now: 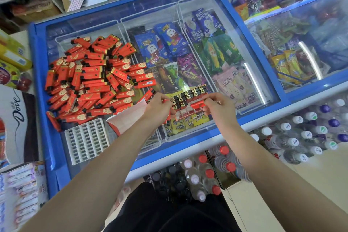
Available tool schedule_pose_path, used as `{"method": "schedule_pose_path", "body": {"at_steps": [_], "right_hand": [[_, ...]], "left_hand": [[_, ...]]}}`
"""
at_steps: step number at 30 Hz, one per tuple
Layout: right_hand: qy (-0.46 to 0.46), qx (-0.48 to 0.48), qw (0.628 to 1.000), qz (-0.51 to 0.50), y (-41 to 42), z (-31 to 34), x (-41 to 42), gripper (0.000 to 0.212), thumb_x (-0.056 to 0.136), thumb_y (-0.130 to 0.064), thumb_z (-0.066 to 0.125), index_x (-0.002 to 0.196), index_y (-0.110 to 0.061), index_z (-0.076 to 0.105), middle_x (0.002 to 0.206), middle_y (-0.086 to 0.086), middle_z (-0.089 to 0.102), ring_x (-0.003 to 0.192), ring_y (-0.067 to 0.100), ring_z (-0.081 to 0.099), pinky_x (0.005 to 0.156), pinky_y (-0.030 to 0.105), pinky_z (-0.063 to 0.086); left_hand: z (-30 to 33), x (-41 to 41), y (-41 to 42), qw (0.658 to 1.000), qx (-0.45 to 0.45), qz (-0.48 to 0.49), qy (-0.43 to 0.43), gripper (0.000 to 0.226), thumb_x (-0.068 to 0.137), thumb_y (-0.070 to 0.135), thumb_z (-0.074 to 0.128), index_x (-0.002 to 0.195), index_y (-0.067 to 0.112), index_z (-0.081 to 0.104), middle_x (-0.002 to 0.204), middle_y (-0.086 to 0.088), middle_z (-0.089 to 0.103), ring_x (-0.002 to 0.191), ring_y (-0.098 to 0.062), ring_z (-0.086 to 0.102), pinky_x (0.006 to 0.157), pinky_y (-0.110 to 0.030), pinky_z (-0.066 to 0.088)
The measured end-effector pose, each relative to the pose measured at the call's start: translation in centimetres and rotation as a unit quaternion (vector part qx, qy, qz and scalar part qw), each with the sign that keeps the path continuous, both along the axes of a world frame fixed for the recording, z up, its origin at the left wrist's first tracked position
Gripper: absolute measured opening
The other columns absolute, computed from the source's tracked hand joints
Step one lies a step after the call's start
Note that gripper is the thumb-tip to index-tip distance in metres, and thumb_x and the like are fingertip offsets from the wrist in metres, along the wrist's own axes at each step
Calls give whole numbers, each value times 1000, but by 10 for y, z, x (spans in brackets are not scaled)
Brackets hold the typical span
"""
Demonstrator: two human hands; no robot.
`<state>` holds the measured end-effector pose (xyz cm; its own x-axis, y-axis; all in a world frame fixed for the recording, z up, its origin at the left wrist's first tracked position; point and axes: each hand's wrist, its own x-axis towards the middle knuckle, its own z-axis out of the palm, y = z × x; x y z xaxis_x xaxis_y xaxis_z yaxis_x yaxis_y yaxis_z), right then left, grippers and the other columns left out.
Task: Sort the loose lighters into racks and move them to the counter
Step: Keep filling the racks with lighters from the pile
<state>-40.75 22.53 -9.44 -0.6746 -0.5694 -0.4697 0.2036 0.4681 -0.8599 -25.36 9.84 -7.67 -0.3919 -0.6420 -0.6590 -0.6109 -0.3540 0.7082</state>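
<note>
While you hold the partly filled rack (188, 103) over the freezer lid (131, 15), your left hand (158, 108) pinches its left end and your right hand (218, 107) grips its right end, fingers curled on the rim; the lighters in it stand upright along the far rows, black caps up, and the near cells look empty; that uneven load is my worry, since a tilt toward you could, I judge, let lighters slide out and drop onto the glass or the bottled drinks (203, 175) below; a pinch that light on one end may also slip if the plastic flexes. From the same head view, the loose lighters (90, 81) lie heaped on the glass to your left, flat red blocks with glossy printed wraps and gold bands, slick enough to skate on the smooth lid; an empty white rack (86, 141) lies just beside the heap, a rigid grid of small rectangular cells; a red and white carton (128, 118) sits between it and your left wrist; beneath the glass lie soft crinkled ice-cream wrappers (169, 43); no counter is identifiable.
</note>
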Motion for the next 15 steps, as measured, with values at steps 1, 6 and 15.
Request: {"method": "schedule_pose_path", "body": {"at_steps": [1,6,15], "right_hand": [[26,10,999,15,-3,-3,0,17,91,-9,62,96,-17,76,78,7,71,66,19,62,68,36,54],[116,46,985,123,-12,-10,12,20,89,-21,66,106,-23,76,111,-3,70,94,13,71,86,35,58],[-62,10,998,10,-14,-19,21,22,90,-19,74,109,-23,63,104,4,74,94,21,75,93,37,60]], "left_hand": [[-1,0,0,1000,-7,-9,-3,17,108,14,47,124,15,51,96,-12,73,88,-21,75,91,-47,62],[-1,0,1,1000,-14,-19,-13,15,104,15,51,118,20,52,91,-8,77,93,-26,77,87,-53,63],[4,2,1,996,-86,-6,-5,12,98,23,65,109,21,62,104,0,69,86,-13,64,62,-24,45]]}}
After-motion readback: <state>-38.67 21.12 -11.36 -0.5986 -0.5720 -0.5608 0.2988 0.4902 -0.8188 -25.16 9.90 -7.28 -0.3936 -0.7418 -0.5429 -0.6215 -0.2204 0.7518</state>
